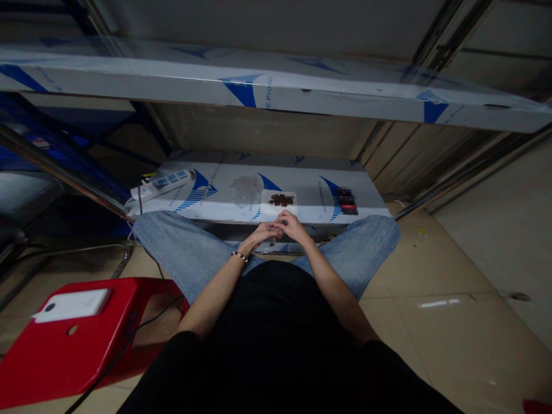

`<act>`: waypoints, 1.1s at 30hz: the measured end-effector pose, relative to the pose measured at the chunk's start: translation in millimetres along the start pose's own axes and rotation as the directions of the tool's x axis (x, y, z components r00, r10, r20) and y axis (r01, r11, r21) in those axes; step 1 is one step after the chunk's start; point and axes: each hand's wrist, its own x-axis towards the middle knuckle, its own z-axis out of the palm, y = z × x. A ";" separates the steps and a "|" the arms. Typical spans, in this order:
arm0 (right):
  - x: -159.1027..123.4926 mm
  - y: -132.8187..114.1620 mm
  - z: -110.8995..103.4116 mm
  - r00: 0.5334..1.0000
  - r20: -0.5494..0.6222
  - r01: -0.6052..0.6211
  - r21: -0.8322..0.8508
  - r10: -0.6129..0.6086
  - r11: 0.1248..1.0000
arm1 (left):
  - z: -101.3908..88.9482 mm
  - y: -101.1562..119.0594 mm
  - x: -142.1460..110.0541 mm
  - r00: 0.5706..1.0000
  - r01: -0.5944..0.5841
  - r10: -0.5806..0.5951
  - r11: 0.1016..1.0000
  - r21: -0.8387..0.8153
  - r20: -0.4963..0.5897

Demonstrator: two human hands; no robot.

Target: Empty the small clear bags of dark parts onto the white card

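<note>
My left hand (261, 234) and my right hand (293, 225) meet fingertip to fingertip just in front of the low shelf's front edge (241, 217), between my knees. Both are pinched together on something too small to make out. Just beyond them, a white sheet (266, 206) lies on the shelf with a small heap of dark brown bits (282, 199) on it. A crumpled clear plastic bag (246, 190) lies to the left of the sheet. My left wrist wears a beaded bracelet (240, 256).
A white power strip (161, 184) rests at the shelf's left end, its cable trailing down. A dark red object (347, 201) lies at the right. An upper shelf (276, 92) spans overhead. A red plastic stool (64, 345) carrying a white device (71, 305) stands at my left on the tiled floor.
</note>
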 end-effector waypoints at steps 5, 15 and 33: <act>-0.1 2.1 0.2 0.999 -0.033 -0.015 0.028 0.016 0.999 | -2.2 -1.6 1.8 0.999 -0.008 0.010 0.998 -0.058 0.034; 9.0 23.6 -9.5 0.912 -0.374 -0.168 0.026 0.166 0.985 | -4.6 2.1 2.9 0.998 0.038 -0.045 0.981 -0.189 -0.035; 32.6 55.5 -9.7 0.922 -0.355 -0.276 -0.323 0.154 0.905 | -4.1 8.0 -2.5 0.996 0.026 -0.043 0.974 -0.227 -0.072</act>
